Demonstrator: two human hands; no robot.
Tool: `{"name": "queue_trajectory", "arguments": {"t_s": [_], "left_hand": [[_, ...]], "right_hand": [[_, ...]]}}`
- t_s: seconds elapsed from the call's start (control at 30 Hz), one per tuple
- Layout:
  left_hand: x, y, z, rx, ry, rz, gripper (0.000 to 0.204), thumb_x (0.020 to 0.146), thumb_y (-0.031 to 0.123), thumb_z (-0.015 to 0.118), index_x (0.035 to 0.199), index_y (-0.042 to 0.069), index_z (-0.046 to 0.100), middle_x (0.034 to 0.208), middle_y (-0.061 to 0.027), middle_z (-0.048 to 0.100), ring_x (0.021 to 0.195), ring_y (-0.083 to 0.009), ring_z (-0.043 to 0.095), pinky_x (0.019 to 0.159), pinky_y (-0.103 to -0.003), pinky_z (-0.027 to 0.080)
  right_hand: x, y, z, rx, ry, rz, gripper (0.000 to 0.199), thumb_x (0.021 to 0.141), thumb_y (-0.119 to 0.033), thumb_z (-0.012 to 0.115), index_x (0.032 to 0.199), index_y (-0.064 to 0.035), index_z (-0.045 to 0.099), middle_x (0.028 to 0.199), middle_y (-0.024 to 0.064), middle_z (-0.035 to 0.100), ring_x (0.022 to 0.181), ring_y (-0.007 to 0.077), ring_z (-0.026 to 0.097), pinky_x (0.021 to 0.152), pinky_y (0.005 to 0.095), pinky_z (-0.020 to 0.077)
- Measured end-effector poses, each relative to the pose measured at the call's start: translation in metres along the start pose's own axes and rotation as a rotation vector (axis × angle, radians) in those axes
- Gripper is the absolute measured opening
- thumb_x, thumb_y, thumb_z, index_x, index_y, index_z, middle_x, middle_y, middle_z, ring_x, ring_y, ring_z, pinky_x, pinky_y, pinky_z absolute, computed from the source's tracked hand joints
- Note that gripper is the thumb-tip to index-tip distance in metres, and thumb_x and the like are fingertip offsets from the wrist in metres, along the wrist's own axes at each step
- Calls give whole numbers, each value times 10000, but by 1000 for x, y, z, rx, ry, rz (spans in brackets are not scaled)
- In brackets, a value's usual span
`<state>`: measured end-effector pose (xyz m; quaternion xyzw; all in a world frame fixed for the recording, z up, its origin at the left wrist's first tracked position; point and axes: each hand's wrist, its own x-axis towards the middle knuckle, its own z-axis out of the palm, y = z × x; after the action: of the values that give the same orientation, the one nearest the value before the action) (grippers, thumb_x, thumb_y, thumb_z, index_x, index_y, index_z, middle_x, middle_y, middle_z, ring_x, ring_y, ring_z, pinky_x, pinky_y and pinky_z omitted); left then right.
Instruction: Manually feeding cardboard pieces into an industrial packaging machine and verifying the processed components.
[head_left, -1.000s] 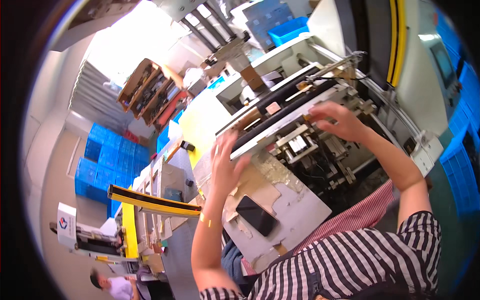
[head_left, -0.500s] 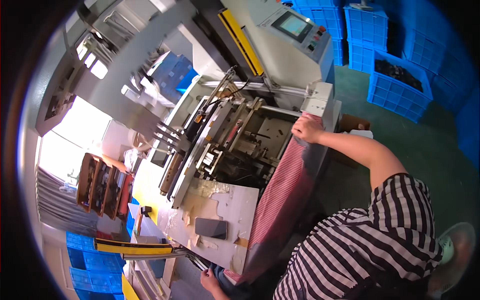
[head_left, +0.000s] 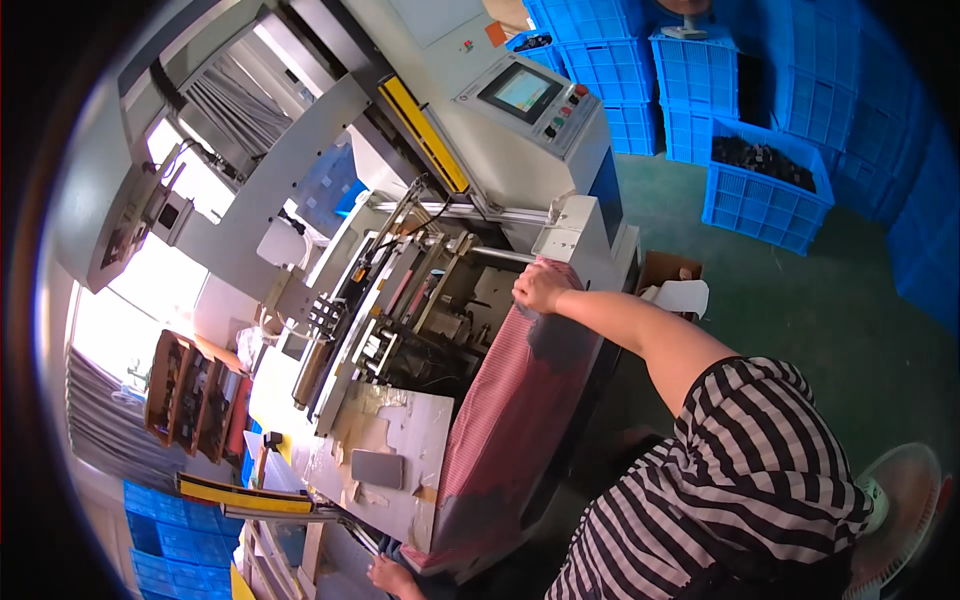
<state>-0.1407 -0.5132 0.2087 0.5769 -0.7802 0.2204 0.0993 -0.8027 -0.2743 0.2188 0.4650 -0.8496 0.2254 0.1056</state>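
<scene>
While the person leans over the machine (head_left: pixel 420 300), the right hand (head_left: pixel 540 288) is clenched on the top edge of a red checked cloth (head_left: pixel 510 420) that hangs down the machine's front edge, from near the pale box (head_left: pixel 572 228) at its upper corner to the bottom of the view. The left hand (head_left: pixel 392 577) shows only in part at the lower edge, right at the cloth's other end; whether it grips the cloth or merely rests there I cannot tell, since the fingers are cut off by the frame. To my eye the cloth is being drawn or settled along the machine's side, with one end held up high and the other low. Handling it further would seem to call for both ends kept taut, and for the fabric kept clear of the rollers and rails (head_left: pixel 350 320) just beside it.

Behind, blue crates (head_left: pixel 640 80) are stacked against the wall; one open blue crate (head_left: pixel 765 195) standing on the green floor (head_left: pixel 820 300) holds a heap of small dark parts. A brown cardboard box (head_left: pixel 672 275) sits by the machine's corner with something white in it. More blue crates (head_left: pixel 175 530) stand at the lower left, contents hidden. A wooden rack (head_left: pixel 195 400) at the left holds dark and reddish pieces I cannot make out.
</scene>
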Motion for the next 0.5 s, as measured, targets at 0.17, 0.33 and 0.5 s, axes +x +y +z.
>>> {"name": "queue_trajectory", "arguments": {"t_s": [0.17,0.33,0.5], "left_hand": [[-26,-16,9,-248,-6,-66,320,985,246,466,1165,37,627,1140,-214,639,1104,-400,568,941,-474,452],[-62,71,-3,137,104,-266,430,1015,347,468,1280,22,564,1284,-158,605,1225,-265,543,1002,-333,424],[-90,101,-12,233,-32,52,339,1004,258,413,1222,109,624,1293,-225,573,1207,-377,530,960,-522,418]], "right_hand": [[5,-5,18,-11,38,-91,346,924,-372,473,872,-127,711,941,64,694,1020,274,588,990,503,383],[-7,23,34,-32,156,-261,326,902,-370,509,834,-98,676,912,103,666,971,291,589,971,492,384],[-10,6,26,117,137,-326,336,880,-391,537,886,-82,668,942,117,648,1003,306,576,1045,511,337]]}}
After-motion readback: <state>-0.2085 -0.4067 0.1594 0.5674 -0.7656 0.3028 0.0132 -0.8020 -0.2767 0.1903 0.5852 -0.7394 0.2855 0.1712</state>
